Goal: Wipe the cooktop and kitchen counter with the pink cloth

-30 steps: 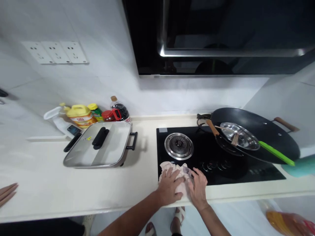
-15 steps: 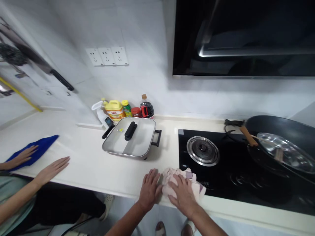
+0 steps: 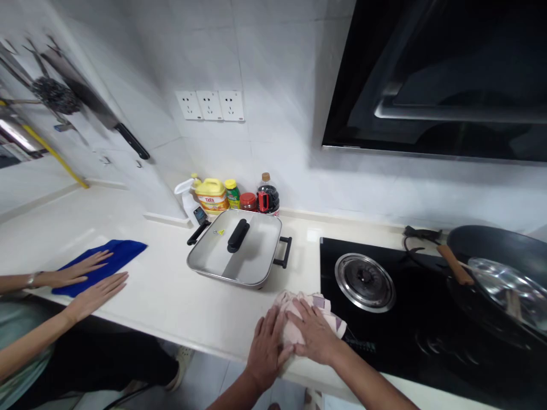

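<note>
A crumpled pale pink cloth (image 3: 322, 304) with purplish patches lies at the counter's front, against the near left corner of the black cooktop (image 3: 410, 330). My right hand (image 3: 317, 336) rests on top of it, fingers spread and fairly flat. At the cloth's left edge is my left hand (image 3: 268, 347), its fingers stretched forward and its thumb beside the bunched fabric. Just beyond both hands stands a square electric pan (image 3: 256, 276) with a lid and black handles.
Left of the pan, another person's hands (image 3: 96, 296) lie on and beside a blue cloth (image 3: 128, 250). A spray bottle (image 3: 188, 199), yellow jug (image 3: 213, 196) and jars line the wall. At right sits a wok (image 3: 491, 242) holding a clear lid. A range hood (image 3: 436, 74) overhangs.
My left hand has moved in against the cloth, which has shifted slightly left with my right hand. The other person's hands have come closer together on the blue cloth. The view has turned.
</note>
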Demonstrator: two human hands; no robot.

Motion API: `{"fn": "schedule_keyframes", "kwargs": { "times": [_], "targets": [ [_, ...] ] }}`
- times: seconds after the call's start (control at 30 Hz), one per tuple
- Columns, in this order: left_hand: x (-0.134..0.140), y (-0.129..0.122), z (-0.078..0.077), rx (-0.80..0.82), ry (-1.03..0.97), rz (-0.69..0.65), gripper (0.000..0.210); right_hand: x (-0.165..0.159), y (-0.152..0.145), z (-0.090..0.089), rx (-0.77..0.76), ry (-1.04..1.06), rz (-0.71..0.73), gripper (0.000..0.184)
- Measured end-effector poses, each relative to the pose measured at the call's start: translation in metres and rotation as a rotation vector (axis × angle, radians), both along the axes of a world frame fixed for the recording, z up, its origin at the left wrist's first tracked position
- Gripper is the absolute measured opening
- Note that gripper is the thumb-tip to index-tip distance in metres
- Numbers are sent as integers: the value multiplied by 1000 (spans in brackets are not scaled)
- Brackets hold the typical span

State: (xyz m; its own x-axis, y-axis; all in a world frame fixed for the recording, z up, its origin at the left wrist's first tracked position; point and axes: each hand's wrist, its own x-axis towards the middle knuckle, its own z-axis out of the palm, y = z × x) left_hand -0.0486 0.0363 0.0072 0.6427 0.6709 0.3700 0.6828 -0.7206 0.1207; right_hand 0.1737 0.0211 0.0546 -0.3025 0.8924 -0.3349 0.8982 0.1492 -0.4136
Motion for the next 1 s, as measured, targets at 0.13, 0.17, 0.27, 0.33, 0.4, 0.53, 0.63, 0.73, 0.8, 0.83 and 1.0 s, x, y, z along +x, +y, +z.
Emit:
{"fn": "schedule_keyframes", "kwargs": {
  "times": [0.13, 0.17, 0.27, 0.33, 0.4, 0.53, 0.63, 0.73, 0.8, 0.83, 1.0],
  "targets": [
    [-2, 0, 0, 63, -9, 16, 78, 12, 34, -18, 184, 42, -9, 78],
    [-2, 0, 0, 75, -12, 19, 77, 16, 49, -21, 207, 40, -22, 76],
    [-3, 0, 1, 83, 5, 24, 76, 29, 99, -21, 249, 2, -72, 71],
    [-4, 1, 1, 82, 31, 29, 76, 40, 132, -19, 280, -38, -104, 72],
    [-5, 1, 0, 81, 56, 42, 74, 55, 163, -16, 331, -85, -145, 70],
    [-7, 3, -3, 108, 89, 42, 68, 94, 205, -9, 412, -133, -289, 56],
    [-7, 4, -2, 154, 101, 20, 61, 124, 220, -4, 430, -147, -434, 50],
    [-6, 2, 0, 136, 124, 30, 55, 143, 221, -3, 446, -164, -642, 51],
    [-5, 1, 1, 110, 142, 42, 53, 147, 212, -5, 462, -155, -753, 51],
    [-5, 0, 1, 102, 148, 50, 52, 147, 205, -6, 471, -145, -775, 51],
    [-5, 0, -1, 92, 147, 72, 55, 118, 125, -18, 500, -100, -591, 50]
  ]
}}
